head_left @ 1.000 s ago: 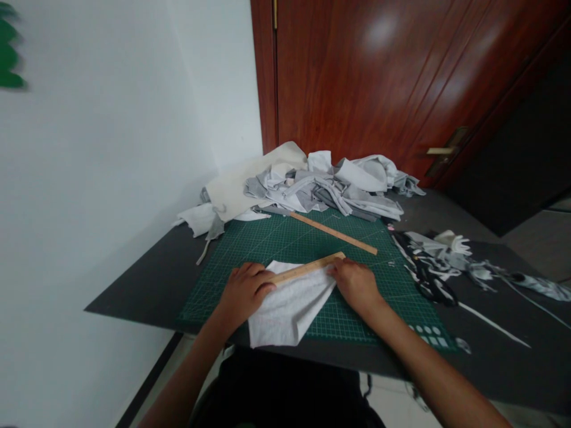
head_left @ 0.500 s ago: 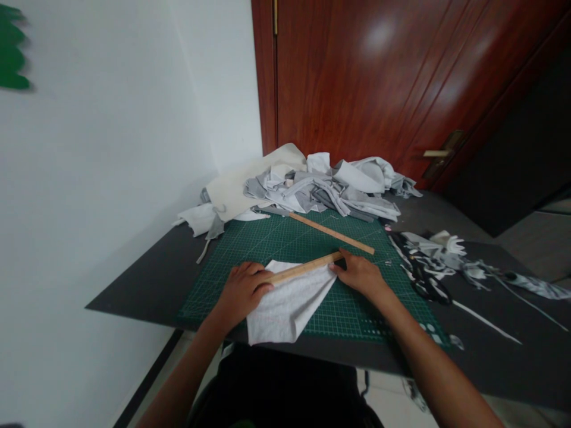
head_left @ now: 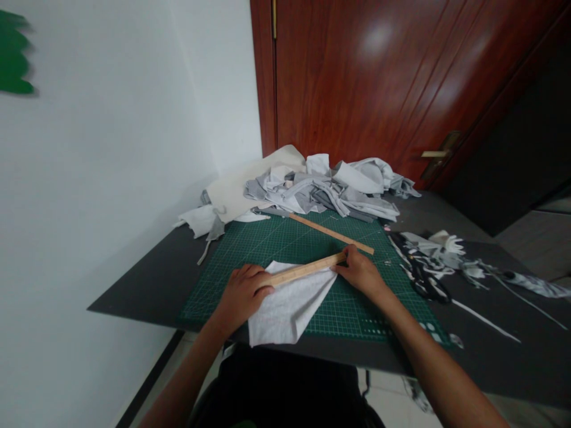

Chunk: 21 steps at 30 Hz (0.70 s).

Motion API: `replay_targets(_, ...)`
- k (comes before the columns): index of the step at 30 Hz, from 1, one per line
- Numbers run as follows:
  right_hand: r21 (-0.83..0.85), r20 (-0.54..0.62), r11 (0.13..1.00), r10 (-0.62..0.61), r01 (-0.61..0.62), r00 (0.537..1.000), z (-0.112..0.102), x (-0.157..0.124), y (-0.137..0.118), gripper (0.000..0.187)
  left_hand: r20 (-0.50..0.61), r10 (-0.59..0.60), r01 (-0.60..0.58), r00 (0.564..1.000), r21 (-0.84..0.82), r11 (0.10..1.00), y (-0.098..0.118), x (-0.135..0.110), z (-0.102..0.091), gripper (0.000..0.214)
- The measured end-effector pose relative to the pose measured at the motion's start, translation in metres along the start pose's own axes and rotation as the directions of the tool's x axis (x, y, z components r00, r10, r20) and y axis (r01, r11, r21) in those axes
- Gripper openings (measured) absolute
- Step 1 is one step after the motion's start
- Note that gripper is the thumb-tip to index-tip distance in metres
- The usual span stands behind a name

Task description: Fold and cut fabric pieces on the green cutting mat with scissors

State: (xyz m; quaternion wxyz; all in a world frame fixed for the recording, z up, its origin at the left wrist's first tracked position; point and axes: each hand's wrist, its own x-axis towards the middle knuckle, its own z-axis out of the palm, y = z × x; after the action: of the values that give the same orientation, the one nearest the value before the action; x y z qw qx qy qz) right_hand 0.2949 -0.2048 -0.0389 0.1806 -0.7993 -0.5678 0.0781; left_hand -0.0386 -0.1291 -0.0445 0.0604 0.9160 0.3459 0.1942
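Note:
A wooden ruler [head_left: 306, 270] lies slantwise across the upper part of a piece of white cloth [head_left: 279, 318]. My left hand [head_left: 244, 292] is closed on the ruler's left end, fingers over it and thumb along its near side. At the right end, my right hand [head_left: 358, 268] pinches the ruler between thumb and fingers, close to the cloth's right corner. The cloth rests on a green cutting mat [head_left: 348, 309], and its lower edge hangs near the table's front edge. The left end of the ruler is hidden under my left hand.
A second wooden ruler [head_left: 332, 233] lies on the mat farther back. Behind it is a heap of grey and white fabric [head_left: 321, 184]. Black-handled scissors [head_left: 430, 285] and scraps sit on the dark table [head_left: 499, 333] at right. A white wall borders the left.
The ruler's face appears wider now, as if tilted slightly towards me. My right hand has shifted a little up and right. The cloth has stayed nearly in place.

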Motion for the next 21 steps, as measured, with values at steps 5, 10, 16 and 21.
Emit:
replay_targets(5,-0.051,-0.006,0.999,0.005,-0.005,1.0,-0.008,-0.003,-0.005,0.037,0.013,0.044,-0.043,0.999,-0.033,0.999,0.0,0.001,-0.001,0.014)
replay_targets(10,-0.284,-0.005,0.959,-0.007,0.006,1.0,-0.022,-0.014,-0.016,0.027,0.004,0.037,-0.037,0.999,-0.014,0.999,0.001,-0.001,-0.001,0.02)
replay_targets(16,-0.19,0.272,0.968,-0.106,0.162,0.956,-0.037,-0.024,-0.016,0.026,-0.03,0.011,-0.01,0.999,0.016,1.0,0.001,-0.004,0.002,0.027)
replay_targets(21,-0.18,0.272,0.947,-0.213,0.267,0.939,-0.038,-0.028,-0.022,0.024,-0.019,0.003,-0.003,1.0,0.006,1.0,0.0,-0.003,0.002,0.028)
